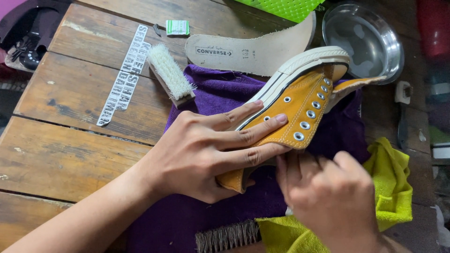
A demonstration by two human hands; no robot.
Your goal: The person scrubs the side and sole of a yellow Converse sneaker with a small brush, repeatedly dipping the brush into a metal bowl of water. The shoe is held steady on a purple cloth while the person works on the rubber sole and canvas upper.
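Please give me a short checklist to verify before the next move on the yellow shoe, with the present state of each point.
1. Left hand holds the yellow shoe firmly, fingers spread on its side: ok.
2. Right hand is at the shoe's lower edge; whether it holds a tool or cloth: cannot tell.
3. Purple towel lies under the shoe: ok.
4. White brush lies within view on the wooden table, bristles up: ok.
5. Insole is out of the shoe, lying apart on the table: ok.
6. Metal bowl contains water: cannot tell.
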